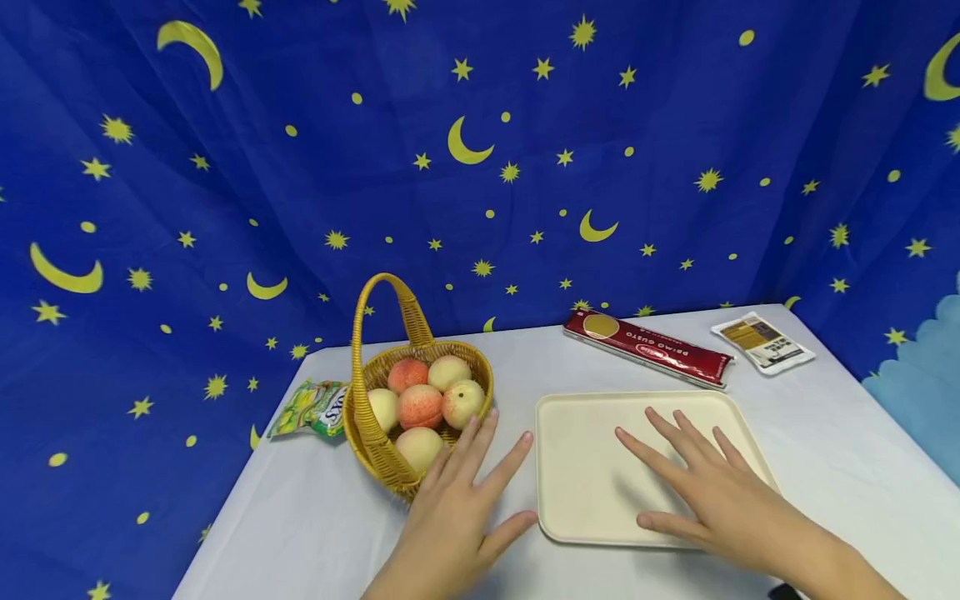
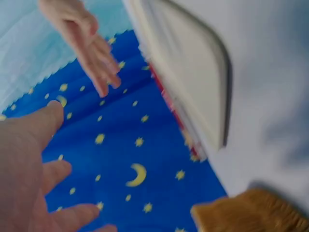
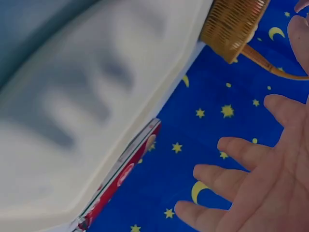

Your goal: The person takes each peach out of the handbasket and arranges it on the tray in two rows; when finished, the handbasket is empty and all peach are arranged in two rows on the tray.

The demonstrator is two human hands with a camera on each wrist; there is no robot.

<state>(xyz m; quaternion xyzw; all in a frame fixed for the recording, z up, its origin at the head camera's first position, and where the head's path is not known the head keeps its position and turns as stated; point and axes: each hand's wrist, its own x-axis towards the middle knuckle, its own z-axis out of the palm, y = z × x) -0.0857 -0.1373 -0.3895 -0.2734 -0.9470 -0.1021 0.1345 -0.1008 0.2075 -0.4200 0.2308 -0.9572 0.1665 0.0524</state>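
Observation:
Both hands hover with fingers spread and nothing held. In the head view my left hand (image 1: 457,508) is just in front of a yellow wicker basket (image 1: 386,454), its fingertips overlapping the near rim in the picture. Several peaches (image 1: 420,406), some pale and some reddish, lie in that basket under its tall handle. My right hand (image 1: 712,492) is above a cream rectangular tray (image 1: 577,467), and finger shadows fall on the tray in the right wrist view. The left wrist view shows the left thumb and fingers (image 2: 72,217) apart from everything.
Behind the tray lies a long red packet (image 1: 648,346) marked Primo Gusto. A small white and brown pouch (image 1: 763,342) is at the back right. Left of the basket sits a green and yellow snack bag (image 1: 311,408). A blue star-patterned curtain (image 1: 525,192) hangs behind the white table (image 1: 255,533).

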